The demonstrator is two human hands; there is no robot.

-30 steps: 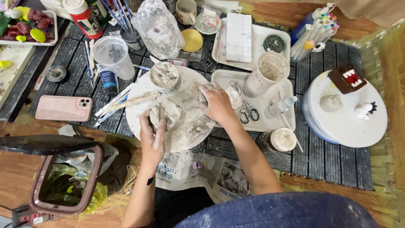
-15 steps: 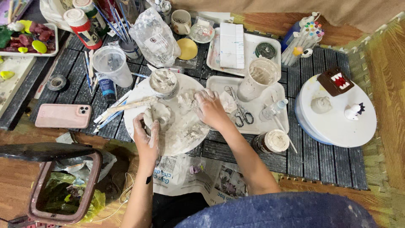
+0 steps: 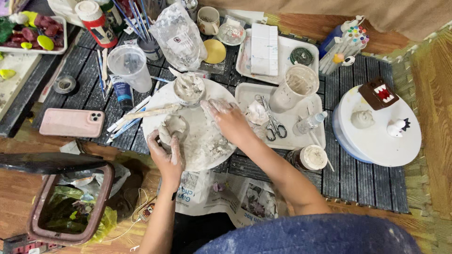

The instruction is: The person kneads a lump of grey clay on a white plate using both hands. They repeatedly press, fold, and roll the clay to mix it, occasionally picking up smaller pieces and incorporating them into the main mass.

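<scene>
My left hand [image 3: 165, 151], smeared with clay, cups a small grey clay pot [image 3: 173, 128] that rests on a round white work board [image 3: 207, 141]. My right hand [image 3: 227, 118] lies flat on the board to the right of the pot, fingers spread toward a small clay-coated cup of slip [image 3: 189, 88] at the board's far edge. Several wooden modelling tools [image 3: 141, 114] lie across the board's left edge.
A white tray [image 3: 245, 94] holds scissors [image 3: 271, 123], a clay lump and a dirty tall cup [image 3: 294, 87]. A turntable [image 3: 376, 136] with small figures stands right. A pink phone [image 3: 71, 123], plastic cup [image 3: 130, 67], paint tube, brushes and an open bin [image 3: 70, 202] are left. Newspaper lies near me.
My right hand slid from the board's right side toward the slip cup. My left hand shifted its hold on the clay pot. The view moved closer.
</scene>
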